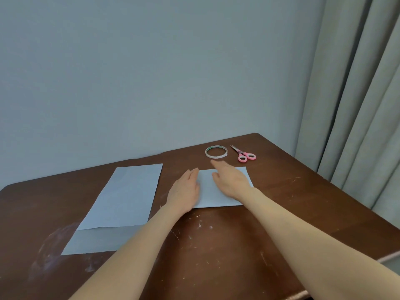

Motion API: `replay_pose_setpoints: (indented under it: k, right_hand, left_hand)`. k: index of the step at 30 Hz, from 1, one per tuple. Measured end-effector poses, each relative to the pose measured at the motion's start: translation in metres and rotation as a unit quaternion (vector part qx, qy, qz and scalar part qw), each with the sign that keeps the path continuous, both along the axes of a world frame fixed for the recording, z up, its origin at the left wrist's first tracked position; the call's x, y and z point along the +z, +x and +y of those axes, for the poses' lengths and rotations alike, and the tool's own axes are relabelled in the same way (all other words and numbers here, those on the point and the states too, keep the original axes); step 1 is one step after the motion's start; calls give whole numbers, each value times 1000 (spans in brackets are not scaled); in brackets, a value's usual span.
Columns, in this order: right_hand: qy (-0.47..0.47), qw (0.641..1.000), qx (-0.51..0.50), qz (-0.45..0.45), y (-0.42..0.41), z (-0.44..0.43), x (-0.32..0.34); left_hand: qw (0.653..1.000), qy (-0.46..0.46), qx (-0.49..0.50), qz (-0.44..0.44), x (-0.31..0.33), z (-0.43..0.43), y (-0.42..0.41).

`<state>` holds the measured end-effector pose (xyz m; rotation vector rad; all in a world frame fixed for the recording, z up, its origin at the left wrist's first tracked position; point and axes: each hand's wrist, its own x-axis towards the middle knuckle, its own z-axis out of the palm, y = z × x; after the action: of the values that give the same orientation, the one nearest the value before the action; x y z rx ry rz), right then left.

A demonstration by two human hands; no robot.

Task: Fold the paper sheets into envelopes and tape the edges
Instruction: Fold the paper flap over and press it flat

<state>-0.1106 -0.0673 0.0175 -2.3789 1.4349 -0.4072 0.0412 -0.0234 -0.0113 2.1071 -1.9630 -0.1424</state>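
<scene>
A folded pale blue sheet (213, 194) lies on the brown table (227, 245) in the middle. My left hand (185, 191) presses flat on its left edge with straight fingers. Over the sheet's upper right part is my right hand (230, 180), its straight fingers stretched toward the tape roll (216, 151) just beyond. A stack of flat pale blue sheets (121, 204) lies to the left, untouched.
Pink-handled scissors (244, 154) lie right of the tape roll near the back edge. A grey curtain (357, 94) hangs at the right, and a plain wall stands behind the table. The table top is scratched near the front.
</scene>
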Motion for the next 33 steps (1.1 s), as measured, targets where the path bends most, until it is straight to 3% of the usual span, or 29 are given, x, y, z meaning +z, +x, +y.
replay_pose_setpoints:
  k: [4, 16, 27, 33]
  right_hand:
    - [43, 998, 54, 16, 30, 9, -7]
    - [22, 992, -18, 124, 2, -2, -16]
    - [15, 987, -114, 109, -36, -6, -21]
    - [6, 979, -126, 159, -40, -11, -11]
  left_hand:
    - [999, 29, -19, 20, 0, -4, -3]
    - [995, 69, -19, -72, 3, -2, -3]
    - [994, 86, -14, -73, 6, 1, -5]
    - [994, 90, -15, -65, 6, 0, -4]
